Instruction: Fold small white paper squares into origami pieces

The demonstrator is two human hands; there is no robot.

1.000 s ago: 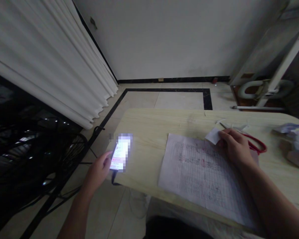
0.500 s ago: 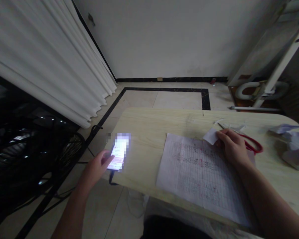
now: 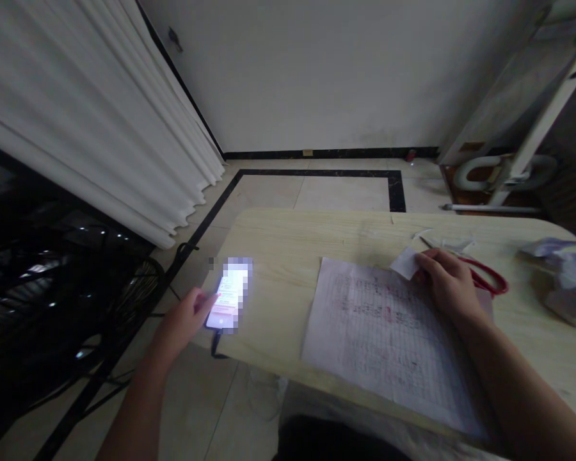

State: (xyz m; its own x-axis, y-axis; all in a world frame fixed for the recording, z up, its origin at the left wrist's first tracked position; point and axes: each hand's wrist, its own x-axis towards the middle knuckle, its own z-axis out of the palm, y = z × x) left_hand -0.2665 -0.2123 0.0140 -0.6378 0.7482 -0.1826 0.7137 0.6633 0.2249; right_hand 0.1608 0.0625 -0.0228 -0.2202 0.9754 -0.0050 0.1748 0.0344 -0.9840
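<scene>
At the table's left edge lies a lit smartphone (image 3: 226,296), part of its screen blurred into blocks. My left hand (image 3: 189,314) is closed at its left side, thumb over the screen; the other fingers are partly hidden. Between the thumb and fingers of my right hand (image 3: 444,278) is a small piece of white paper (image 3: 405,263). That hand rests over the upper right part of a lined sheet (image 3: 365,326) covered in dark and red handwriting. Just beyond it, red-handled scissors (image 3: 489,275) lie partly hidden by my hand.
Thin paper scraps (image 3: 456,244) lie near the scissors. A crumpled white and purple packet (image 3: 569,275) stands at the right of the wooden table (image 3: 278,256). A dark cable (image 3: 216,344) hangs below the phone. To the left are a white curtain (image 3: 100,115) and a black metal frame.
My left thumb has shifted slightly up the phone, and the content on the screen looks different. My right hand keeps the paper piece in nearly the same place.
</scene>
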